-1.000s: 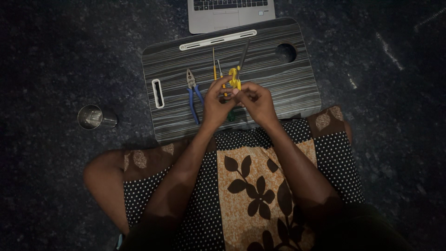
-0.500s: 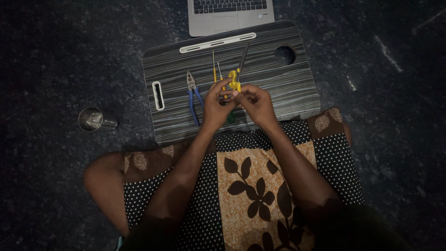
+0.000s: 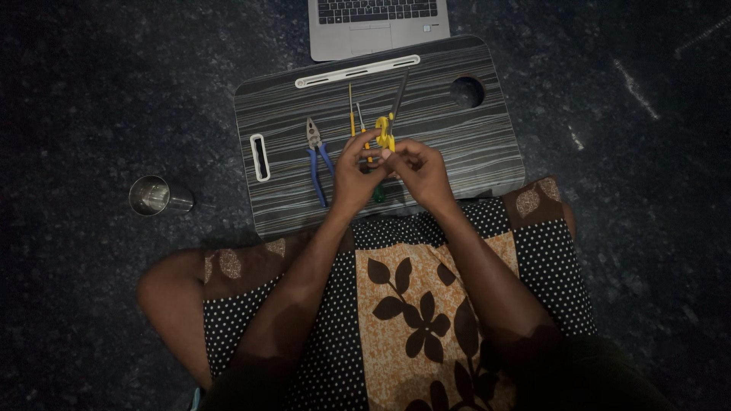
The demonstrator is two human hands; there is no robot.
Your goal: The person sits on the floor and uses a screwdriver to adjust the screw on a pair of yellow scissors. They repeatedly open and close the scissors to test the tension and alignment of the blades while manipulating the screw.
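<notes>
I pinch the small yellow tool (image 3: 384, 134) between both hands — left hand (image 3: 354, 176) and right hand (image 3: 419, 171) meet on it above the middle of the lap desk (image 3: 472, 144), its long axis pointing toward the far edge, blue-handled pliers (image 3: 318, 156) lying left.

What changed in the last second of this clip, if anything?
Almost nothing. Both hands, left hand and right hand, stay together over the lap desk, keeping their fingers on the small yellow part; any shift is too slight to tell. The pliers, the screwdrivers, the laptop and the steel cup on the floor lie where they were.
</notes>
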